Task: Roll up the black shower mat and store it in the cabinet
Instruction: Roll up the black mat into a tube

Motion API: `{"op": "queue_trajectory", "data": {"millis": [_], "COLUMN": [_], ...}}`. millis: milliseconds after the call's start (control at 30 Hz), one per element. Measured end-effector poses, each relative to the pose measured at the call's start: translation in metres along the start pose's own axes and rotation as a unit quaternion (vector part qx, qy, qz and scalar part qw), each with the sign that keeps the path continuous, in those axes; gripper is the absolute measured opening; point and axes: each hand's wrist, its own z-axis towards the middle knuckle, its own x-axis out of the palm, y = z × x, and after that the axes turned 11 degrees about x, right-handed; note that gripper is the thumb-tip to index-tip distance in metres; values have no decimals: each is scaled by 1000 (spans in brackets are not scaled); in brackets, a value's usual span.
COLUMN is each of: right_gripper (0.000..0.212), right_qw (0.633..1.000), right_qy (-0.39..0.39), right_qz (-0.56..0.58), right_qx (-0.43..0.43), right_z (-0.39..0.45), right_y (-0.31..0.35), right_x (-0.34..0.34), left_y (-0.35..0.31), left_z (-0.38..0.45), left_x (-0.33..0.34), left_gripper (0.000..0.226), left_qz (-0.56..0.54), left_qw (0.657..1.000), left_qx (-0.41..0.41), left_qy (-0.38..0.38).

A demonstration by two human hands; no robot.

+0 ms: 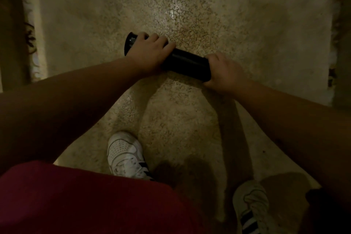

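The black shower mat point(187, 63) is a tight dark roll lying across the speckled floor in the middle of the view, slanting from upper left to lower right. My left hand point(150, 51) is clamped over its left part, with the open end of the roll poking out beyond my fingers. My right hand point(222, 71) grips the right end. Both arms reach down from the lower corners. No cabinet is in sight.
The speckled beige floor point(190, 5) stretches ahead, with a bright glare spot beyond the roll. A patterned strip point(30, 40) borders the left side and a dark edge point(340, 34) the right. My two white sneakers point(125, 156) stand below, under red clothing.
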Motion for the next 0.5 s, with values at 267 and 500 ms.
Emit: {"op": "queue_trajectory", "data": {"millis": [267,500], "right_gripper": [76,70], "right_qw": [998,994], "right_qy": [-4,-84], "right_qz": [-10,45], "right_qx": [-58,-47], "right_z": [9,-17], "right_y": [-9,-14], "right_x": [-14,13], "left_y": [-7,-7], "left_z": [-6,-17], "left_x": [7,12], "left_gripper": [64,70], "left_qz": [-139,-137], "left_qw": [987,989], "left_qx": [-62,-47], "left_qy": [58,-22]}}
